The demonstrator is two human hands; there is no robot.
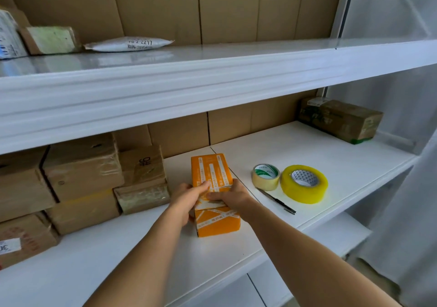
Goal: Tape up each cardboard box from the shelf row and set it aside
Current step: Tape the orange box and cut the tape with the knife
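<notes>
— Where's your orange box (pixel 214 188)?

— Mid-shelf (pixel 307 145), right of the brown stack (pixel 80 179). Your left hand (pixel 189 198) curls round its left edge; your right hand (pixel 233 196) presses flat on top (tape rolls (pixel 303 183) sit right).

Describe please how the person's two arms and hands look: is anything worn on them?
Both forearms are bare up to the picture's bottom edge: no sleeves show. The left hand and right hand wear no gloves. No watch, bracelet or ring is visible.
</notes>
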